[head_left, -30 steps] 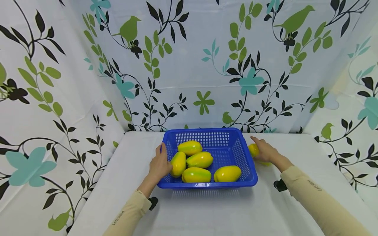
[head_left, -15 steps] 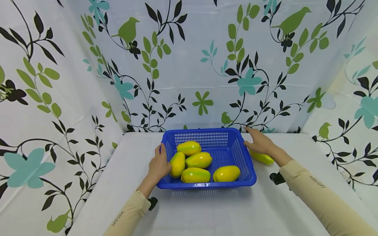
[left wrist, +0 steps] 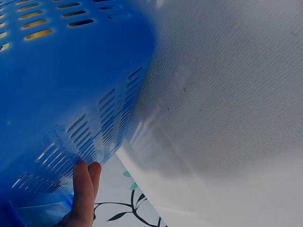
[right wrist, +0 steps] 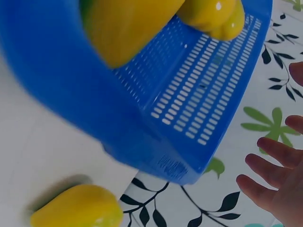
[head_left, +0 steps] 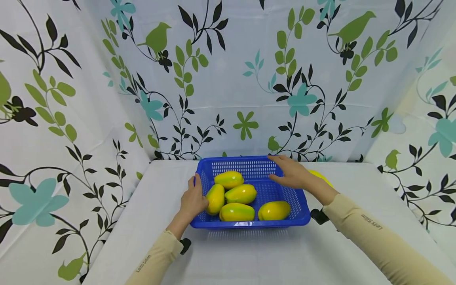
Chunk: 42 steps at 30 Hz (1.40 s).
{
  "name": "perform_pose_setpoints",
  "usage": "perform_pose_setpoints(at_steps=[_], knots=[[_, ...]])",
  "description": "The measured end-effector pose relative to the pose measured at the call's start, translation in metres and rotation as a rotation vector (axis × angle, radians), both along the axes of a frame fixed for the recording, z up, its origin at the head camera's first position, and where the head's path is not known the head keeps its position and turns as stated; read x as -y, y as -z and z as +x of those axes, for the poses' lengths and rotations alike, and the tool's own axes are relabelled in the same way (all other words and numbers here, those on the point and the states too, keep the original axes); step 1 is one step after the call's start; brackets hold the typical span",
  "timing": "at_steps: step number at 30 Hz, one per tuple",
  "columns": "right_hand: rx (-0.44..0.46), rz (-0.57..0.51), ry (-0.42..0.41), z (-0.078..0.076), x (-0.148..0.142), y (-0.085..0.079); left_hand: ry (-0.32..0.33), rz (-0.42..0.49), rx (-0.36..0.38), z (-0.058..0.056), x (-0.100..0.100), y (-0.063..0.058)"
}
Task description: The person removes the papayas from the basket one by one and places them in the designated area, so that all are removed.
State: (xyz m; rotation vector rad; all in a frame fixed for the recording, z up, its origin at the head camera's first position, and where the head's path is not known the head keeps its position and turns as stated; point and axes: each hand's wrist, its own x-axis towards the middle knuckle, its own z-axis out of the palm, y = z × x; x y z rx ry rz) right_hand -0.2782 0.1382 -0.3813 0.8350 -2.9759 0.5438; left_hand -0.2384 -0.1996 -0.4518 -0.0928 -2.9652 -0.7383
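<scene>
My left hand (head_left: 193,201) gripped the left rim of the perforated blue plastic basket (head_left: 249,224), my right hand (head_left: 293,173) hung unclenched over its right end, five glossy oblong papayas (head_left: 236,212) lay inside, another papaya (right wrist: 80,209) outside on the white tabletop (head_left: 256,257).

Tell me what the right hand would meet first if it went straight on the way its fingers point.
Most likely the blue basket, at its far rim: the right hand points forward and leftward over it. The hand's height is unclear, so it might pass above and meet the patterned cloth.
</scene>
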Motion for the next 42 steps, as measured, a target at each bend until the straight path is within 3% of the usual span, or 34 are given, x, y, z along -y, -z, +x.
perform_pose_setpoints(at_steps=[10,28,42], knots=[[0.105,0.034,-0.036,0.007,0.018,0.002,-0.004,0.005,0.006,0.000,0.000,-0.002],[0.273,0.056,-0.111,0.009,0.029,0.026,0.002,0.002,-0.015,-0.002,0.001,0.002],[0.507,0.161,-0.074,0.017,0.031,0.041,-0.004,0.002,0.001,-0.002,0.001,0.001]])
